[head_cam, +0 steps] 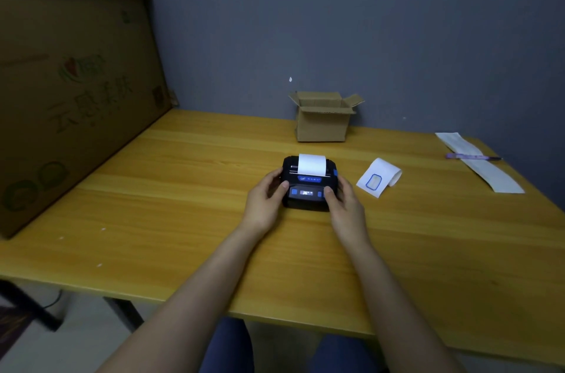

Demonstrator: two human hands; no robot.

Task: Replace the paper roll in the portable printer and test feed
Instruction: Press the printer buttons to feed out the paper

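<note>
A small black portable printer with blue buttons and a lit display sits mid-table, its lid closed. A white strip of paper sticks up out of its slot. My left hand grips the printer's left side, thumb resting near the left blue button. My right hand holds the right side, thumb on the right blue button. To the right of the printer lies a curled piece of white paper with a blue rectangle on it.
A small open cardboard box stands at the back by the wall. A large cardboard box fills the left side. A long white paper strip and a purple pen lie at the far right of the wooden table.
</note>
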